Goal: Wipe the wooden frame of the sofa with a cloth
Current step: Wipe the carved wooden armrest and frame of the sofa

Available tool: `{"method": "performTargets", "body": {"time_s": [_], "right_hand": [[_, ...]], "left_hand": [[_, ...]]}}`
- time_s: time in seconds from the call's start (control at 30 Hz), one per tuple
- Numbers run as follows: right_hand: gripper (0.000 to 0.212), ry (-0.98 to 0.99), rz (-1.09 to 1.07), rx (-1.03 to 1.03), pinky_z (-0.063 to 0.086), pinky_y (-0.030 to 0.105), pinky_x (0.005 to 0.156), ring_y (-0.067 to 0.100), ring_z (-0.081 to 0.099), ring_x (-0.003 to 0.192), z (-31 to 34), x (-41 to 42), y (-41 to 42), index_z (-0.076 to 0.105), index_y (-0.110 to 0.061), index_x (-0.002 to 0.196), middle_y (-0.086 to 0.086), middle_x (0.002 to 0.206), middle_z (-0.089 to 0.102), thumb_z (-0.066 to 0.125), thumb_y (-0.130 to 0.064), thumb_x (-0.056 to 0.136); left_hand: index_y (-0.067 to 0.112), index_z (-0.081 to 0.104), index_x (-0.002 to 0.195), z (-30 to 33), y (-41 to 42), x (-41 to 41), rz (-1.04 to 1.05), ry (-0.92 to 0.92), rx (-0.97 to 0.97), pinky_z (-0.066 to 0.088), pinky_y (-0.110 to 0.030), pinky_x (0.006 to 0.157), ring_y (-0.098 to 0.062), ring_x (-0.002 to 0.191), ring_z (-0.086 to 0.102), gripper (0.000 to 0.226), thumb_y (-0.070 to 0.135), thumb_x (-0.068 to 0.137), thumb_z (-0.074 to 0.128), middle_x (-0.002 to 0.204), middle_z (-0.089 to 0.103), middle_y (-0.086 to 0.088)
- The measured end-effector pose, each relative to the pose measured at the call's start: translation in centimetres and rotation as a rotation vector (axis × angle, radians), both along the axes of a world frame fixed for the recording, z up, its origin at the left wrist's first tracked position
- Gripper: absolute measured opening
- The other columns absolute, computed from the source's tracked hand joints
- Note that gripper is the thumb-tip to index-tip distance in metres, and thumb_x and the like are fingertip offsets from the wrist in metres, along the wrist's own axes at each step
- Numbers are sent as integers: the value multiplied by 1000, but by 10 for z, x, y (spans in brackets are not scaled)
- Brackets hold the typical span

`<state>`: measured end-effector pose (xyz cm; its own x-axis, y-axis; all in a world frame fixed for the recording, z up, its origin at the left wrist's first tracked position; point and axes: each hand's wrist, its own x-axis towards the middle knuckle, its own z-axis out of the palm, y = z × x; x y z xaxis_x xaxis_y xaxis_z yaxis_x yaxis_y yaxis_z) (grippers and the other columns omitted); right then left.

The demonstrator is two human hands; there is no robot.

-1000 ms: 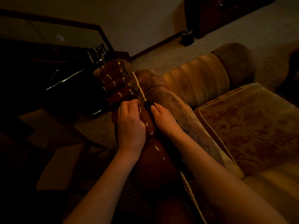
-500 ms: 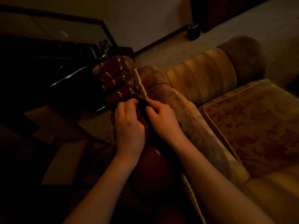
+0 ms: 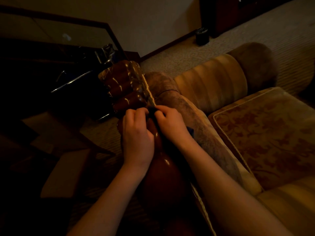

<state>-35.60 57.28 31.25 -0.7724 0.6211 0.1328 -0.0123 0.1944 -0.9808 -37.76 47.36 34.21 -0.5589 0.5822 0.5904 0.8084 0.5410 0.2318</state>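
Dim, warm light; most of the left side lost in shadow. Pale carpet (image 3: 179, 65) covers the floor. Plain light wall (image 3: 144, 19) behind it, dark baseboard (image 3: 170, 46) along the join. On the carpet near the baseboard, a small dark round object (image 3: 202, 36), possibly a container. Just right of that, dark wooden furniture (image 3: 238, 12) against the wall. Left of the carpet, a glass-topped table (image 3: 56, 31) with a dark frame; shiny items under it, too dark to identify.
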Motion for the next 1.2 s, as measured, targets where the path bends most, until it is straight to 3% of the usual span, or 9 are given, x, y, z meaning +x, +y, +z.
{"method": "performTargets", "body": {"time_s": [0.1, 0.17, 0.37, 0.53, 0.63, 0.83, 1.0, 1.1, 1.2], "right_hand": [[36, -188, 82, 23, 42, 31, 99, 22, 52, 118, -1, -27, 24, 57, -10, 128, 8, 127, 59, 40, -12, 96], [36, -201, 87, 65, 39, 28, 99, 20, 50, 121, 0, -21, 25, 58, -12, 128, 6, 130, 58, 42, -11, 95], [37, 77, -12, 299, 37, 25, 100, 13, 50, 116, -10, 45, -20, 63, -13, 120, 1, 127, 57, 48, -5, 87], [38, -99, 22, 192, 33, 19, 97, 18, 49, 121, 1, 1, 3, 57, -12, 127, 6, 130, 56, 43, -5, 93], [37, -195, 68, 15, 42, 31, 97, 23, 52, 118, -3, -24, 22, 56, -11, 128, 9, 128, 58, 37, -10, 97], [28, -163, 64, -226, 50, 44, 71, 32, 62, 77, -13, 20, -4, 66, -14, 101, 19, 96, 67, 38, -18, 99], [28, -104, 17, -382, 55, 34, 77, 4, 67, 83, -24, 78, -39, 63, -47, 97, -20, 86, 70, 43, -27, 98], [27, -154, 42, -326, 51, 42, 65, 31, 63, 71, -16, 45, -21, 67, -20, 104, 14, 87, 69, 41, -24, 99], [29, -241, 43, -283, 47, 40, 65, 29, 57, 71, -5, -11, 9, 64, -1, 93, 20, 85, 63, 41, -17, 98]], "left_hand": [[-4, 60, 104, 0, 1, 0, 0, -1, 15, 46, -36, 74, -33, 88, 55, 36, -20, 76, 44, 98, 53, -20], [-4, 60, 103, 0, 1, -1, 6, -2, 20, 45, -32, 73, -33, 87, 56, 35, -20, 76, 44, 98, 54, -20], [-1, 60, 102, -3, 0, -3, -3, 13, 19, 40, -28, 69, -30, 84, 56, 32, -2, 78, 39, 96, 55, -17], [-2, 60, 104, -1, -1, -1, -3, 0, 18, 45, -32, 71, -31, 87, 56, 34, -7, 78, 38, 98, 54, -18], [-2, 60, 104, -1, 0, -1, 3, -12, 16, 44, -30, 72, -30, 87, 56, 35, -16, 77, 42, 98, 54, -17], [-1, 60, 105, 0, 1, -2, 7, -23, 7, 44, -29, 72, -29, 88, 55, 36, -12, 78, 38, 99, 54, -17], [0, 60, 106, -1, 2, -4, -7, -23, 10, 44, -27, 71, -26, 87, 55, 36, -7, 80, 36, 99, 53, -15], [0, 61, 105, -1, 1, -3, 2, -22, 15, 41, -26, 72, -25, 86, 55, 36, -6, 80, 36, 98, 54, -16], [-1, 62, 103, 1, 0, -2, 6, -27, 14, 41, -27, 69, -27, 82, 54, 36, -4, 79, 35, 95, 53, -17]]}}
